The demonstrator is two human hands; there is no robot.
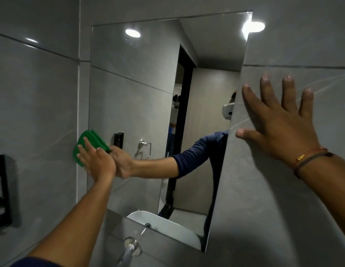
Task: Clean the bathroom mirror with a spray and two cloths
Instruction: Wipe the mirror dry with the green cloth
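The bathroom mirror (140, 89) hangs on a grey tiled wall, its surface showing my reflection and a doorway. My left hand (97, 161) presses a folded green cloth (86, 143) flat against the mirror's left edge, about mid-height. My right hand (279, 122) rests flat on the grey tile just right of the mirror, fingers spread, holding nothing. No spray bottle or second cloth is in view.
A black dispenser (2, 191) is mounted on the left wall. Below the mirror a chrome tap (129, 251) sticks out from the wall. A white basin (167, 226) shows reflected in the mirror's lower part.
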